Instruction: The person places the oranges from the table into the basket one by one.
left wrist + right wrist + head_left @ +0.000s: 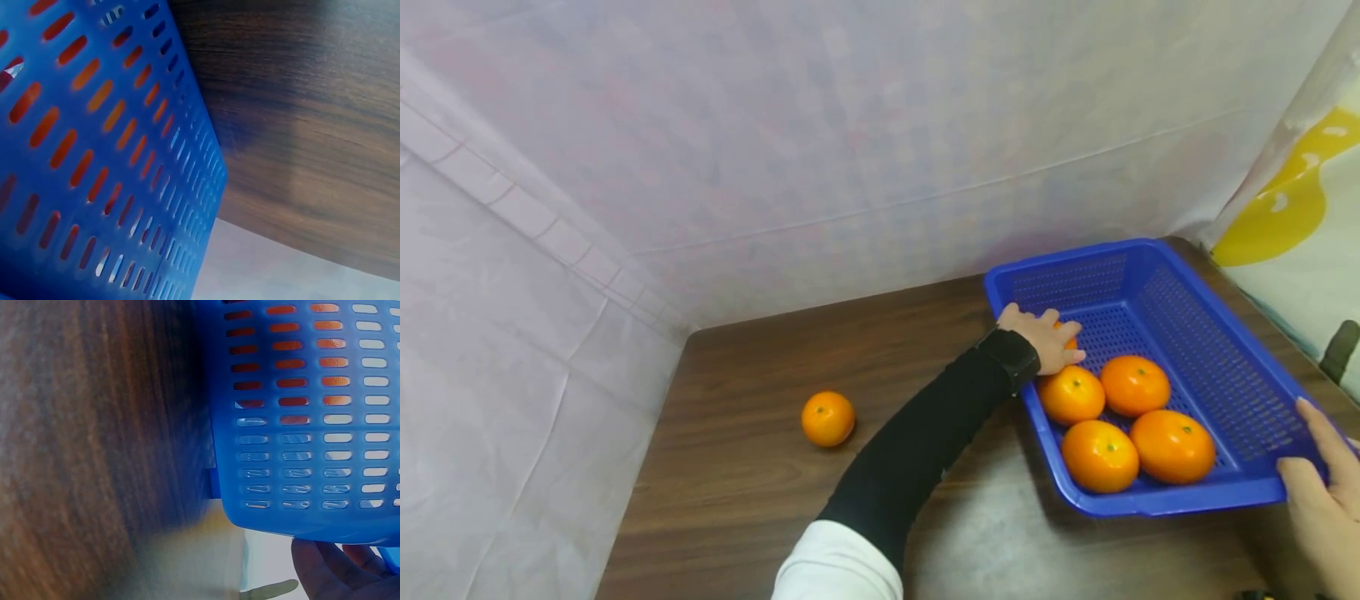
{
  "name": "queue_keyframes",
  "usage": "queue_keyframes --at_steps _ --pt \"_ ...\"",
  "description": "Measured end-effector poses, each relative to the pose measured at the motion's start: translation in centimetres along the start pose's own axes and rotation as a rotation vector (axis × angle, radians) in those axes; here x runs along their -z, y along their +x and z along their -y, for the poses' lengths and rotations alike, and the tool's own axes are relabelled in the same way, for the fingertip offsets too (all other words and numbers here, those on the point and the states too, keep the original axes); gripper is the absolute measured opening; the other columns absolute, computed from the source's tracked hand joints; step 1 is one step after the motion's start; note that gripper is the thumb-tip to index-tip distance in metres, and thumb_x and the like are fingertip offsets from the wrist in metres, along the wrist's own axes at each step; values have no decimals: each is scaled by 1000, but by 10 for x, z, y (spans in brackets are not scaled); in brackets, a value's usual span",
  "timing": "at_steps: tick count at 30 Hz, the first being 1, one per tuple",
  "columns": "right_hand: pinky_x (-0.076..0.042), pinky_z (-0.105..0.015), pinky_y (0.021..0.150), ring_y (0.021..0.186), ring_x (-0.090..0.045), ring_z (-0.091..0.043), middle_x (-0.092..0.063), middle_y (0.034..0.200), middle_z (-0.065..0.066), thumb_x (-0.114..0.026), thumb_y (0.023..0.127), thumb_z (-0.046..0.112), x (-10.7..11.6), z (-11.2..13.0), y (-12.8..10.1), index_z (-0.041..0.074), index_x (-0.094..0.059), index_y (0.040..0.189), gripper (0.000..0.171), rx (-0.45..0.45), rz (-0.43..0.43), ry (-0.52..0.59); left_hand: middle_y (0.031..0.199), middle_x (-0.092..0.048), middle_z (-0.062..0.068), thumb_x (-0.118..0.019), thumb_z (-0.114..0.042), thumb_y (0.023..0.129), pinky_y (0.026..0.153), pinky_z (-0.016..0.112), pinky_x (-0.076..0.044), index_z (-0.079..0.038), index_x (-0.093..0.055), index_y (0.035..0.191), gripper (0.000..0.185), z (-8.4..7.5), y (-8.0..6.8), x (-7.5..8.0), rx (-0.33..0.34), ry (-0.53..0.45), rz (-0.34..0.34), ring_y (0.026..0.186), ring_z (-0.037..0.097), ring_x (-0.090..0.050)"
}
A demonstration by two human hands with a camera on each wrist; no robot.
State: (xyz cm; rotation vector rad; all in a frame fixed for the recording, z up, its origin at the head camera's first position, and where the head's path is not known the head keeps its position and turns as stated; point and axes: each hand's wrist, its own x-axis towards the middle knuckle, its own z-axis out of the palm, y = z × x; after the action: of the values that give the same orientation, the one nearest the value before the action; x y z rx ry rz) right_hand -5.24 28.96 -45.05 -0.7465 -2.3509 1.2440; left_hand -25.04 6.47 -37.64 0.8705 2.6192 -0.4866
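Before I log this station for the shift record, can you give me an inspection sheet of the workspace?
Surface: dark wooden table.
Job's things: blue basket holding four oranges in plain view; a fifth under the left hand; one loose orange on the table.
Clutter: nothing seen.
Hands: left hand inside the basket, curled over an orange; right hand grips the basket's near right corner, fingers beneath.
Cables: nothing seen.
Surroundings: white sheeting behind and left; yellow-patterned cloth right.
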Motion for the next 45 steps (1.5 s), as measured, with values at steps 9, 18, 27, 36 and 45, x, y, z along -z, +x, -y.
queue_keyframes --at_steps 9,18,27,36,45 --pt "-9 -18 118 149 -20 -15 -24 163 -25 -38 92 5 0 -5 1 25 -29 160 72 21 -12 15 168 -5 -22 -10 -69 101 127 37 -13 -56 10 154 58 -2 1 2 7 44 41 152 6 -27" --pt "-10 -18 118 147 -22 -9 -27 164 -22 -39 91 4 -2 -7 1 25 -33 159 71 36 -29 49 168 -5 -22 -9 -72 100 126 35 -16 -59 12 152 57 -2 -2 -1 34 20 -27 153 10 -27" --pt "-11 -37 125 149 -23 -42 -28 159 -32 -39 92 6 -1 1 1 20 -31 159 69 19 -15 -33 169 -8 -18 -8 -70 100 126 37 -19 -60 8 153 56 3 12 -10 32 -31 -85 153 12 -28" --pt "-12 -21 120 150 -25 -24 -30 161 -26 -40 92 6 -1 1 -1 24 -35 158 69 33 -34 -2 153 -46 -14 -24 -56 107 111 29 -41 -45 -36 152 48 10 7 -15 -1 -227 -388 136 8 -49" --pt "-10 -14 118 146 -22 0 -28 165 -7 -39 91 5 0 -1 1 28 -34 157 71 31 -26 39 113 -67 -12 -46 -30 104 82 21 -46 -29 -64 123 26 15 1 -24 -58 -284 -639 95 8 -58"
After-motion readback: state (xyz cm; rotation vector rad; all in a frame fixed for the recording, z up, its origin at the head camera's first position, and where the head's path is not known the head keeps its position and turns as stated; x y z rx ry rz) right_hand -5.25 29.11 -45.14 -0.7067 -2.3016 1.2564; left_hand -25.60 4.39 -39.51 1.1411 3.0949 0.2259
